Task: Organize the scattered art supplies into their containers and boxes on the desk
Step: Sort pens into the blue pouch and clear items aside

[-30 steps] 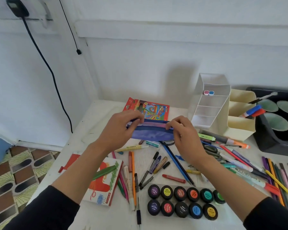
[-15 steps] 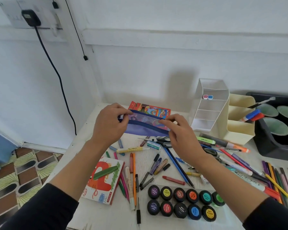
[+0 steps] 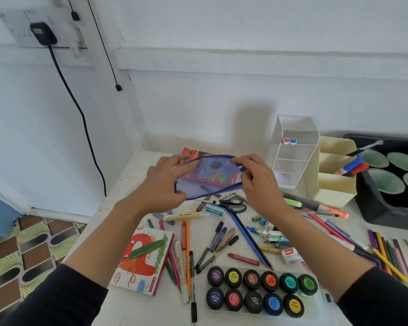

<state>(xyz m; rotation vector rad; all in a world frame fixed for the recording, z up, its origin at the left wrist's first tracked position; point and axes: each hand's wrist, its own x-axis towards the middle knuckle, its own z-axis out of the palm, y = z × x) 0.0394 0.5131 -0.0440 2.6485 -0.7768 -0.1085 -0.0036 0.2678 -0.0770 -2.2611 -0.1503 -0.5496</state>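
Where pouch [image 3: 191, 189] covers it, box [image 3: 189, 152] blurs.

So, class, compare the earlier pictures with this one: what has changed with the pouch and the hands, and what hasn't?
The left hand and right hand, still pinching the blue pouch by its edges, have pulled its mouth apart: flat a second ago, it now gapes open. The pens, scissors and paint pots on the desk lie as before.

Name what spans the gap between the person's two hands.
Head view: a blue mesh pouch, its mouth open, spans the gap between the left hand and the right hand; both pinch its rim.
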